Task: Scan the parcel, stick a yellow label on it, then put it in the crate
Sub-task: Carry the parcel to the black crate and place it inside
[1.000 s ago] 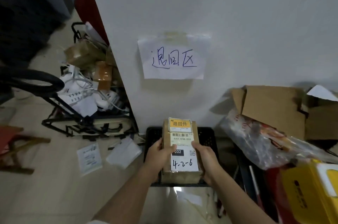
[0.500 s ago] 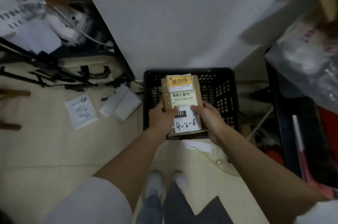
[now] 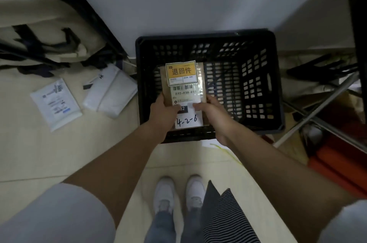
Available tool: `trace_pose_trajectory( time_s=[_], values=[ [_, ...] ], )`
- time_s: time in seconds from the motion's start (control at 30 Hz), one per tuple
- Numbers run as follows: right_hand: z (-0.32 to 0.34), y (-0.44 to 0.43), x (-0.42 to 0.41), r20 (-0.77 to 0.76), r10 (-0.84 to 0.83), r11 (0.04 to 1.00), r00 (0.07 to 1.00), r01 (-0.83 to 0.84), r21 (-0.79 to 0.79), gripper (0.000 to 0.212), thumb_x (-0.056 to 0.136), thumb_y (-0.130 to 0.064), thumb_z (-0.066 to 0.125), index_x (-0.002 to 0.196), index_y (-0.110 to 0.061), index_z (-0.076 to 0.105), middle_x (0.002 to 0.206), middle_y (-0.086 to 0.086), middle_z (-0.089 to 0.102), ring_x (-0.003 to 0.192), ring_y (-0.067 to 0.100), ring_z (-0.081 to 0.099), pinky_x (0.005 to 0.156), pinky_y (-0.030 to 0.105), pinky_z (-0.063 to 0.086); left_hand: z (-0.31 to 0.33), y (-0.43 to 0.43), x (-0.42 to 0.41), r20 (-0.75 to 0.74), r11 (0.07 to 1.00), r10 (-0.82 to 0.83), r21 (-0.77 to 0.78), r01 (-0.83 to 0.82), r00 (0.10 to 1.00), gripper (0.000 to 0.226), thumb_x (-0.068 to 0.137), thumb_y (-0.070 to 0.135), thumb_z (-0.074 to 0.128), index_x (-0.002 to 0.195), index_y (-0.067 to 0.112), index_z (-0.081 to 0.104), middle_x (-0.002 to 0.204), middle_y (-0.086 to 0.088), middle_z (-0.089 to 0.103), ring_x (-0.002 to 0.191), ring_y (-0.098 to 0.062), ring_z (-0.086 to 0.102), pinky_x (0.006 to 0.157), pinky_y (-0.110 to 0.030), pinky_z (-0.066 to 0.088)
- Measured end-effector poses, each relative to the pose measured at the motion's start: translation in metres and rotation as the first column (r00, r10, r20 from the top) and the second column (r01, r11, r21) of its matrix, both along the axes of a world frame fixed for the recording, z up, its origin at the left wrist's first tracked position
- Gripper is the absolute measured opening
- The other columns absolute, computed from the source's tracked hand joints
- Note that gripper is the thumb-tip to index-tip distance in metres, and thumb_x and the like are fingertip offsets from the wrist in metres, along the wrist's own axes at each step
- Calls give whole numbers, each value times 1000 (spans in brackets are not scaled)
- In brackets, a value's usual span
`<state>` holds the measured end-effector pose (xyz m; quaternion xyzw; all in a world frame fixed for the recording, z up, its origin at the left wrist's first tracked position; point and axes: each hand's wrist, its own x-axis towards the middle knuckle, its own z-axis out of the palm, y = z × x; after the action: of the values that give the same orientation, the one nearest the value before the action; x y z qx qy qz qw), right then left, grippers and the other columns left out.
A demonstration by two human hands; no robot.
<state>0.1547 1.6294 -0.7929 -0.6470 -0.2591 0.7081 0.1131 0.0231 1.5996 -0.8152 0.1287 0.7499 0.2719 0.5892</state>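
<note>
Head view: both hands grip a flat brown cardboard parcel (image 3: 183, 92), left hand (image 3: 163, 110) and right hand (image 3: 213, 111) pinching its near end, yellow label (image 3: 181, 73) uppermost, over the black slotted plastic crate's (image 3: 258, 123) left half; the right half lies open.

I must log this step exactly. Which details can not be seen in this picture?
- Head view: the floor of the black plastic crate lies partly behind the brown cardboard parcel.
- Small print under the yellow label: too small.
- Black tag number: the left hand and right hand cover it.
</note>
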Motion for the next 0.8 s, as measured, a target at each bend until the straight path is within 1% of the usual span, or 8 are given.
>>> trace_pose_trajectory(
  time_s=[0.1,0.2,0.3,0.4,0.53,0.63,0.7,0.8],
  values=[
    [-28,0,-2,2,29,1000,1000,-29,-2,46,90,-10,57,134,-23,53,106,-4,70,86,8,67,55,14,52,-23,0,-4,36,999,-2,-37,4,999,47,92,5,53,137,16,46,132,-6,59,95,-15,57,55,-17,46],
    [-50,-2,-3,-17,34,999,999,-34,-2,44,91,-9,56,132,-25,54,104,-6,70,83,5,67,50,11,51,-40,1,-7,49,999,-8,-47,11,999,46,93,3,50,137,16,47,131,-7,60,93,-16,59,56,-19,47],
    [-67,-3,-3,-42,58,998,997,-59,-12,42,91,-10,56,128,-29,56,108,-5,71,88,7,68,61,17,53,-54,3,-11,34,998,-26,-59,28,999,44,93,5,51,136,16,49,127,-7,62,88,-16,61,56,-21,48],
    [-80,-1,0,-46,113,993,992,-114,-15,35,92,-13,56,120,-35,57,112,-4,70,89,7,67,62,18,49,-68,5,-14,58,997,-52,-61,55,997,42,92,6,54,133,12,51,128,-10,62,93,-20,63,62,-24,51],
    [-92,8,5,-73,154,988,985,-153,11,40,94,-17,52,133,-28,53,118,-3,68,90,5,64,67,19,46,-79,8,-18,43,998,-56,-20,57,997,38,93,4,52,130,13,53,126,-7,63,91,-17,63,63,-21,51],
    [-98,12,5,-74,190,982,979,-190,5,44,94,-19,51,138,-25,49,115,-6,66,88,3,60,71,21,41,-82,9,-20,30,999,-35,0,35,999,31,93,4,50,119,18,57,105,1,65,74,-6,60,47,-13,52],
    [-101,10,6,-34,235,972,971,-236,-24,51,94,-22,53,144,-25,41,114,-12,59,101,4,56,79,19,37,-82,5,-22,19,999,-35,-19,36,999,24,92,5,54,106,24,56,87,5,62,67,-4,57,41,-9,48],
    [-105,6,15,30,271,959,962,-267,-90,63,94,-25,56,151,-23,29,139,-7,46,120,8,40,91,22,25,-87,-6,-26,21,993,-75,-90,76,997,16,89,9,59,100,21,58,86,1,63,66,-8,56,56,-18,49]
  ],
)
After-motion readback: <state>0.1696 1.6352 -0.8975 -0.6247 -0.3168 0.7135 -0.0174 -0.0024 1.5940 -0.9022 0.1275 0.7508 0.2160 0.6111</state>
